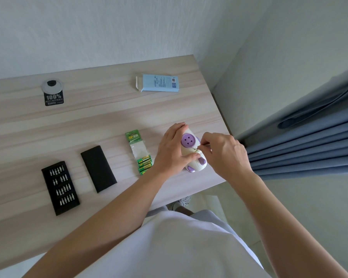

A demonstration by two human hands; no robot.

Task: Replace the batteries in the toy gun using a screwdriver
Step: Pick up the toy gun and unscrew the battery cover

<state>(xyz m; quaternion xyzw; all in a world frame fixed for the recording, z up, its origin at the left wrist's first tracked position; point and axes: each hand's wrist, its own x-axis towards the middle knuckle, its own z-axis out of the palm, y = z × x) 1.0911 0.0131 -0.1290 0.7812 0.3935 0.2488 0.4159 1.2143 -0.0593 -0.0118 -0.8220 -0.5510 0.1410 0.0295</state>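
Near the table's (88,121) right edge, my left hand (172,151) wraps the white and purple toy gun (191,151), pressing it down. My right hand (222,151) pinches something thin at its seam; I cannot tell what. Beside them, a torn green pack holds batteries (145,163). Further left, a black lid (98,169), then a black tray (60,187) of bits.

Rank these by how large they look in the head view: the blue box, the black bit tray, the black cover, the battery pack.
1. Black bit tray
2. Black cover, slightly smaller
3. Blue box and battery pack: too alike to rank, and the box lies farther from the camera.
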